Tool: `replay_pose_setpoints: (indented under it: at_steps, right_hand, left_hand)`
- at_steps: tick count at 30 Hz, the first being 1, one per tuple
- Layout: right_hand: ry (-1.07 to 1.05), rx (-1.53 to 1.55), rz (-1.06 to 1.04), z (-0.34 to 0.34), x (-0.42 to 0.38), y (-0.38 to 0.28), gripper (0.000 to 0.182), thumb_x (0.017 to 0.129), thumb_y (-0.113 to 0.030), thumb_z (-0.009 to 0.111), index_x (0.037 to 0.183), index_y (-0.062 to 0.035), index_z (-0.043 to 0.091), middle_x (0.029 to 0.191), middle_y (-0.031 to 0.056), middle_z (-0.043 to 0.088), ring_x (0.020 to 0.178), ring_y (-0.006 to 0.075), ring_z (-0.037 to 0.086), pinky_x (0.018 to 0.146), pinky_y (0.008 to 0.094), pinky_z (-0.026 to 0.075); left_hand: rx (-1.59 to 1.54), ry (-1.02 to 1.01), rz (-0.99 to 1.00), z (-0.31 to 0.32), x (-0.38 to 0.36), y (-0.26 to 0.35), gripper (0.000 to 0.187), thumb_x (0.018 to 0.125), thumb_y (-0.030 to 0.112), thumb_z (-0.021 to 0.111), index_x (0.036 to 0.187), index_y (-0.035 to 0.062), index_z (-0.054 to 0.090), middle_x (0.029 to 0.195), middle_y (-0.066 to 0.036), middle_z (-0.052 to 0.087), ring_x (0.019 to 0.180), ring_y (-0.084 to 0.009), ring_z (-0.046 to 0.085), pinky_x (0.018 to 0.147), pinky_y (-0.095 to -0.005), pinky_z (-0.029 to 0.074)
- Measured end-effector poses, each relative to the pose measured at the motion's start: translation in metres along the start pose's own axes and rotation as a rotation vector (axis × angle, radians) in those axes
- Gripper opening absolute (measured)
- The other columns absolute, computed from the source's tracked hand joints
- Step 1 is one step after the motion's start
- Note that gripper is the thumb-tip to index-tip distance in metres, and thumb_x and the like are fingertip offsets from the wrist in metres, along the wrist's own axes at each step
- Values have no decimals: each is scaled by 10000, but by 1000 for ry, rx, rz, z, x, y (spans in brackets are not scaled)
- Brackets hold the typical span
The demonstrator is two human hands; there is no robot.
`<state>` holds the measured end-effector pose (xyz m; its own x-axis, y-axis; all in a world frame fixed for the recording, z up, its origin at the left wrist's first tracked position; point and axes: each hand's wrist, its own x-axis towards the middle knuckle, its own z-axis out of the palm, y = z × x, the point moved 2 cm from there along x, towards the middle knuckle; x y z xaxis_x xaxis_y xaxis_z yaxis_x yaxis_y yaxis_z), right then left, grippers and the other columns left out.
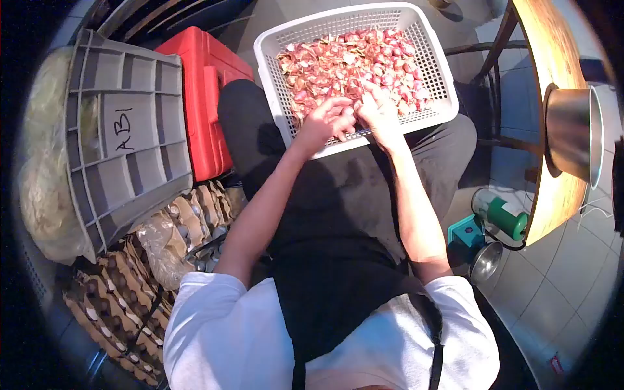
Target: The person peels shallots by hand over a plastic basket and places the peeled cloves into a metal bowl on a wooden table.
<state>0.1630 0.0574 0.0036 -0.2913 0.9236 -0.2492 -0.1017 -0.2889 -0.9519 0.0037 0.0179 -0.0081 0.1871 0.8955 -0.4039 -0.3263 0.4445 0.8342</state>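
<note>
Upper centre of frame: white basket [434,71] mostly full of red shallots [351,62]; left hand [328,120] and right hand [380,114] pinch one at the near edge, most seemingly unpeeled.

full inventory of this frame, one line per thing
basket: 1, white, on the person's lap
shallots: many, red-pink with loose skins, in the basket
grey crate: 1, upturned, marked ABI, frame left
red box: 1, between crate and leg
egg trays: stack, brown, lower frame left
metal pot: 1, steel, on wooden table, frame right
left hand: over the basket's near edge, on shallots
right hand: beside it, fingers pinched
</note>
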Motion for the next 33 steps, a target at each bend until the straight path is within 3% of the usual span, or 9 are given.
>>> replay_pose_setpoints:
  at_steps: [2,5,8,11,14,17,20,23,33]
  right_hand:
    - [-11,17,-9,2,-3,-1,535,876,-57,587,1397,-45,468,834,-48,524,711,28,437,623,205,396]
    - [-6,0,6,2,-5,-1,533,872,-49,584,1393,-42,469,816,-48,515,688,29,431,615,200,390]
    - [-22,5,-25,5,-4,-6,521,895,-37,608,1391,-34,449,783,-55,521,644,24,452,571,188,368]
    - [-13,8,2,4,-5,-5,538,868,-44,592,1392,-47,471,798,-46,517,681,33,438,611,201,393]
    - [4,17,-15,4,-4,-3,530,870,-47,601,1385,-49,476,823,-43,539,699,25,448,614,197,399]
    - [-4,-31,14,1,-4,1,501,885,-87,615,1366,-32,487,934,16,617,800,74,546,707,237,466]
    - [132,-368,-90,0,-3,6,470,914,-154,616,1344,-7,497,1078,98,651,955,147,603,842,298,490]
    - [103,-311,-56,13,-14,-6,454,938,-214,601,1322,11,508,1166,156,637,1041,215,609,928,331,470]
    - [41,-526,-212,37,-24,-19,391,957,-217,526,1284,-3,510,821,173,702,787,315,699,754,402,526]
  left_hand:
    - [122,-27,158,2,-2,-5,355,959,187,603,1284,46,573,991,-96,678,730,-140,650,585,-238,515]
    - [44,111,-55,-6,-4,-5,240,962,176,594,1132,12,637,933,-75,673,750,-120,643,589,-239,510]
    - [131,69,45,-11,-3,-2,183,960,160,597,1025,0,656,902,-58,669,757,-115,641,614,-238,515]
    - [-170,59,-72,-6,-4,2,168,949,128,607,1054,0,638,927,-64,669,773,-121,639,642,-242,522]
    - [-146,29,-109,1,-6,9,253,950,118,599,1173,-1,589,991,-83,653,851,-159,636,711,-272,539]
    - [-194,63,-131,-1,-4,9,240,944,101,600,1168,15,581,1036,-89,644,886,-177,630,736,-301,545]
    - [-357,44,11,-14,4,-4,267,928,85,624,1174,2,566,1028,-94,637,877,-168,634,758,-291,543]
    - [-469,9,55,-24,8,-6,247,956,94,577,1187,11,553,1061,-91,630,932,-188,632,794,-320,543]
    - [-486,39,78,-21,7,0,244,947,87,590,1176,7,566,1090,-73,647,937,-147,636,776,-284,536]
